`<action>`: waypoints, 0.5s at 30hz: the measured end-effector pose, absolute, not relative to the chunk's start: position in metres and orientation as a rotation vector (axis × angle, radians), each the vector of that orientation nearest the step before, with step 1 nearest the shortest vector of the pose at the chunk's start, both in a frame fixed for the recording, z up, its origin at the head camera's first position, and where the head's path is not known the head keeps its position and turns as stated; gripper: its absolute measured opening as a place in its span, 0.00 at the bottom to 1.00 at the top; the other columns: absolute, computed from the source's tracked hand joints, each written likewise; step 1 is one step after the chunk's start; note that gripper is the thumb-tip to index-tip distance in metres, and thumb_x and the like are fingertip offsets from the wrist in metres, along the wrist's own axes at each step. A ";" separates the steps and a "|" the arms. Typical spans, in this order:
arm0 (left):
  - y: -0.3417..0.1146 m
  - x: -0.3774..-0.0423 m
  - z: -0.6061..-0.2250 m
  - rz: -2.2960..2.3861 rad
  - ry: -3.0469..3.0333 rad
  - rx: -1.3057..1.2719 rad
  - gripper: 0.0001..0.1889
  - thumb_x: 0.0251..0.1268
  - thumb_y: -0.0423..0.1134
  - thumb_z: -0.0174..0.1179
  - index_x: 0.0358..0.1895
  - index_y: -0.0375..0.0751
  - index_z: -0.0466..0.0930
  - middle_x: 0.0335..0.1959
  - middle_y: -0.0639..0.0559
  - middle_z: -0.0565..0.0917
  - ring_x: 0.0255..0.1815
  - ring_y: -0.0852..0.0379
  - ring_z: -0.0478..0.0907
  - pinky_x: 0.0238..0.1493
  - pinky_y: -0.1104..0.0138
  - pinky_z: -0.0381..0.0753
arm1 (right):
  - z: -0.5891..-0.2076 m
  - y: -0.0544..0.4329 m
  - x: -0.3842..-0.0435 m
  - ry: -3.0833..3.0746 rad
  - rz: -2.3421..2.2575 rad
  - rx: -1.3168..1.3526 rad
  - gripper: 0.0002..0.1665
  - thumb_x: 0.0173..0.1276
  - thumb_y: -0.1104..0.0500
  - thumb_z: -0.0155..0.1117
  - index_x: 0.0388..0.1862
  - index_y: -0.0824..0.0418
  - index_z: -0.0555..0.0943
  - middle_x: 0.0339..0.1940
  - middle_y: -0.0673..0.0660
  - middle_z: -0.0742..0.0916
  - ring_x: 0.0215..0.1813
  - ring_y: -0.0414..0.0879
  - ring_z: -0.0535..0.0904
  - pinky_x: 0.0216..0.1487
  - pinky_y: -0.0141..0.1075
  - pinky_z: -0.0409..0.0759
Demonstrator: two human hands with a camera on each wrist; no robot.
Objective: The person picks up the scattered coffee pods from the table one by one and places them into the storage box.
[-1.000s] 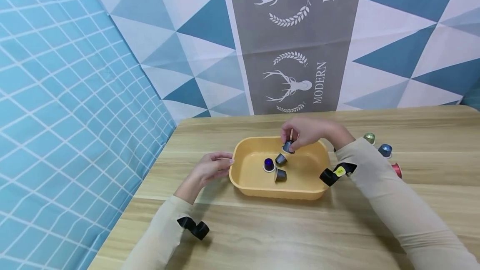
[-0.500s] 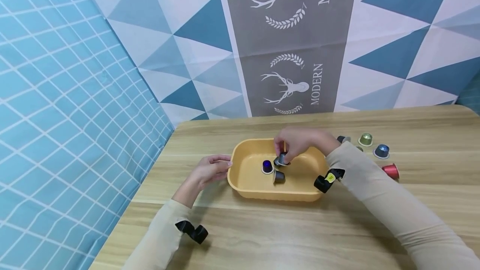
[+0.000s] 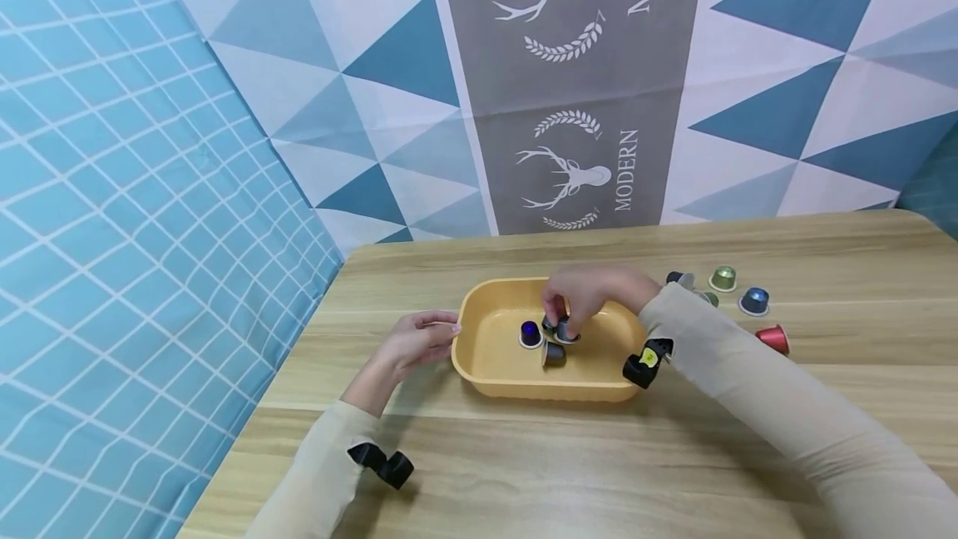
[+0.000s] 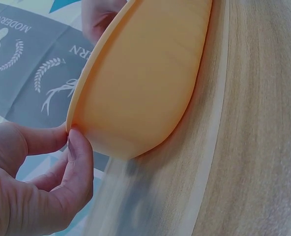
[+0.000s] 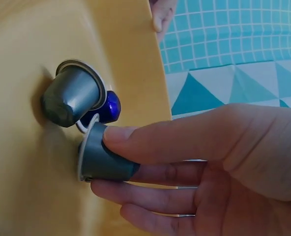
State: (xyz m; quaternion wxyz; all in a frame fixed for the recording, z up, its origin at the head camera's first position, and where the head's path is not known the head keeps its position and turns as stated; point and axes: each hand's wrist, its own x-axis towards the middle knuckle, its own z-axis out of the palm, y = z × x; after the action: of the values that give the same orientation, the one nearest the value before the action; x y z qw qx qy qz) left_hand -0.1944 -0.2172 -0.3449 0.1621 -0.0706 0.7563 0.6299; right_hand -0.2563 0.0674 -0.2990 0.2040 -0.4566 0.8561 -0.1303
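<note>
Thumb and fingertips of my left hand point(image 3: 407, 349) pinch the left rim of a yellow-orange plastic tray point(image 3: 554, 392), clearly so in the left wrist view. My right hand point(image 5: 199, 157) reaches into the tray and holds a dark grey-green coffee capsule point(image 5: 108, 157) between thumb and fingers, low over the floor. Beside it in the tray lies another dark capsule point(image 5: 74, 93) on its side. A shiny blue-violet capsule point(image 3: 530, 333) stands to the left of these. One more dark capsule point(image 3: 549, 323) is partly hidden by the right fingers in the head view.
On the wooden table point(image 3: 524, 472), right of the tray, are a green capsule point(image 3: 723, 277), a blue capsule point(image 3: 754, 300) and a red capsule point(image 3: 774, 338) on its side. Further capsules sit partly behind the right sleeve point(image 3: 748, 381). A patterned cloth point(image 3: 569, 90) hangs behind the table.
My right hand has brought the held capsule from the tray's back edge down and slightly left, in among the other capsules. My left hand keeps its place on the rim.
</note>
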 end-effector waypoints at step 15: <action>-0.217 -0.196 -0.343 1.788 2.164 -0.202 0.21 0.65 0.32 0.59 0.59 0.27 0.71 0.35 0.54 0.83 0.33 0.65 0.80 0.37 0.75 0.83 | -0.300 0.065 -0.258 2.422 -0.206 -1.202 0.10 0.47 0.67 0.76 0.28 0.62 0.82 0.28 0.54 0.86 0.28 0.36 0.74 0.30 0.24 0.73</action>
State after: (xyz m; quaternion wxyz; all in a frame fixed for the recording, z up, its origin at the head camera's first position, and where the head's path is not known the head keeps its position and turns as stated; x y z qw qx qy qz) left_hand -0.1957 -0.2175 -0.3431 0.1630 -0.0707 0.7586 0.6268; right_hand -0.2580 0.0651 -0.3003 0.2131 -0.4331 0.8726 -0.0743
